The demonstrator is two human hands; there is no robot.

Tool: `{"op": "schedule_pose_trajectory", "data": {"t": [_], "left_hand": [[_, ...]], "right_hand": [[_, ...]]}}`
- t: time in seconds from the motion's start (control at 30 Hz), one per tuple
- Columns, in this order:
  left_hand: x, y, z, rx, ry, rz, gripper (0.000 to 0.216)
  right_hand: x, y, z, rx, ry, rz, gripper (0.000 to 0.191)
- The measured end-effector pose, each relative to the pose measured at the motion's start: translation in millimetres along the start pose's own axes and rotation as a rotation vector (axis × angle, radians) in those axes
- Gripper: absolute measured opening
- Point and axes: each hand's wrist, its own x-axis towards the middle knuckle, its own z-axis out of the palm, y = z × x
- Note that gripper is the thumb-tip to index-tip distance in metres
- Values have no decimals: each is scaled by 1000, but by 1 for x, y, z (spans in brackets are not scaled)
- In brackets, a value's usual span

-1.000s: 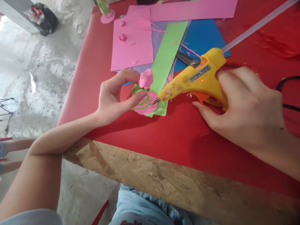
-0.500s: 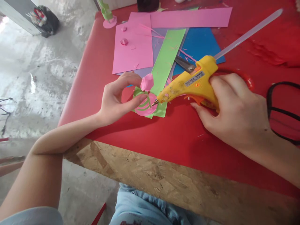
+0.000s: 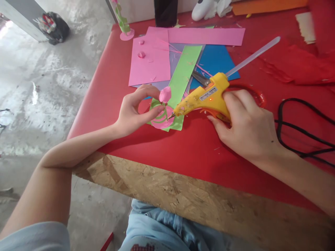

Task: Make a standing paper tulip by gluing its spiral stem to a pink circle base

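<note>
Between the thumb and fingers of my left hand [image 3: 137,111] is a pink paper flower [image 3: 165,94], pinched just below its bud. Beneath it lies a round pink paper disc [image 3: 163,124] with a curled green strip on it, resting on green paper. My right hand [image 3: 247,122] is wrapped round a yellow glue gun [image 3: 202,99], its small orange light lit. The metal nozzle [image 3: 171,116] points left at the base of the flower; whether it touches cannot be made out. A translucent glue stick [image 3: 253,56] juts from the gun's back.
Pink sheets [image 3: 150,69], a green strip [image 3: 187,64] and a blue sheet [image 3: 214,64] lie on the red table [image 3: 167,157]. Red-handled scissors [image 3: 258,96] sit behind the gun. Black cable [image 3: 306,132] loops at right. Another paper flower [image 3: 124,26] stands at the back left.
The whole view has shifted, so more of the table's back shows, including a black object and orange paper. Both hands keep their grip, and the nozzle stays near the flower's base.
</note>
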Motion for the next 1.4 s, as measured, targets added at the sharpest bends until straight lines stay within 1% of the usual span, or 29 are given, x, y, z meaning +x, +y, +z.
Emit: {"op": "schedule_pose_trajectory", "data": {"t": [0.37,0.57,0.67,0.8,0.97,1.07,1.17,1.4], "left_hand": [[0,0,0,-35,14,-36,19],[0,1,1,-33,22,-68,22],[0,1,0,-20,5,-55,20],[0,0,0,-23,5,-27,16],[1,1,0,-33,5,-40,18],[1,1,0,-28,2,-42,19],[0,0,0,-17,-1,-10,17],[0,-3,0,27,4,59,17]], "right_hand": [[1,0,-1,34,32,7,50],[1,-1,-2,7,-4,13,51],[1,-3,-2,2,-22,23,53],[1,-6,-5,17,-28,37,51],[1,-6,-6,19,-33,59,50],[0,-6,-5,-2,-13,38,49],[0,-5,-4,-9,-1,29,48],[0,-2,1,56,80,-4,49]]}}
